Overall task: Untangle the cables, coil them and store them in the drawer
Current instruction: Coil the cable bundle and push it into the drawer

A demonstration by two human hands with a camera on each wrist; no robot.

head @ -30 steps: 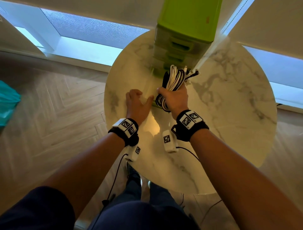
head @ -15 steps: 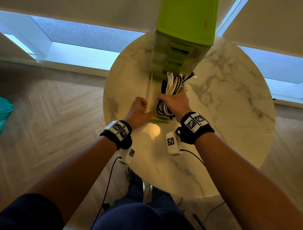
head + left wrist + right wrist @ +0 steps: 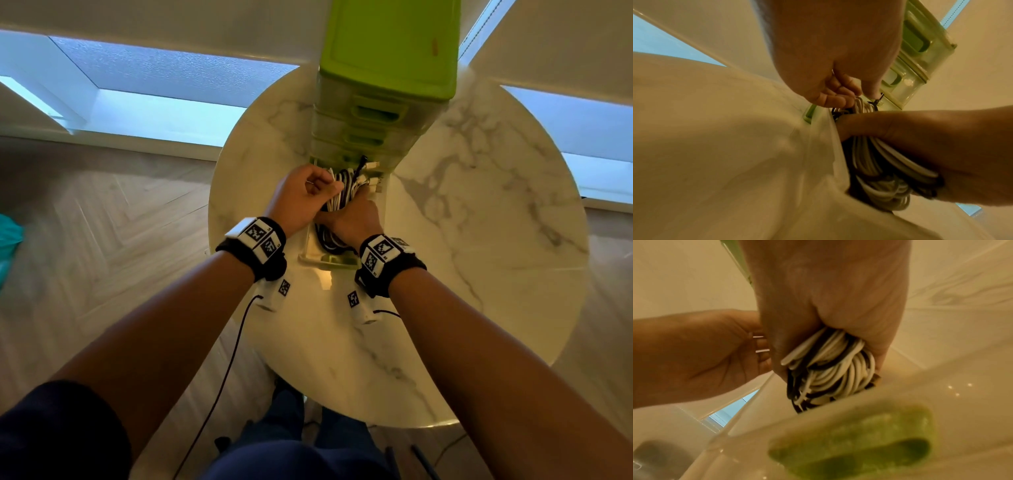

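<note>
A bundle of coiled white and black cables (image 3: 344, 186) sits inside the pulled-out bottom drawer (image 3: 327, 261) of the green drawer unit (image 3: 387, 44). My right hand (image 3: 356, 219) grips the bundle's near half from above; the right wrist view shows the cable loops (image 3: 830, 366) packed in its fist (image 3: 828, 288). My left hand (image 3: 301, 195) is at the bundle's far left end, its curled fingers (image 3: 838, 95) pinching the top loops (image 3: 861, 104). Plug ends (image 3: 371, 178) stick out toward the unit.
The drawer unit stands at the far side of a round marble table (image 3: 479, 240). The drawer's translucent side wall (image 3: 824, 146) and its green handle (image 3: 859, 443) are close to my hands. Wooden floor (image 3: 102, 240) lies to the left, with a teal object (image 3: 8, 246) at the edge.
My right hand has lowered the cable bundle deeper into the open drawer. The left hand left the drawer's front edge and moved up to the far end of the bundle.
</note>
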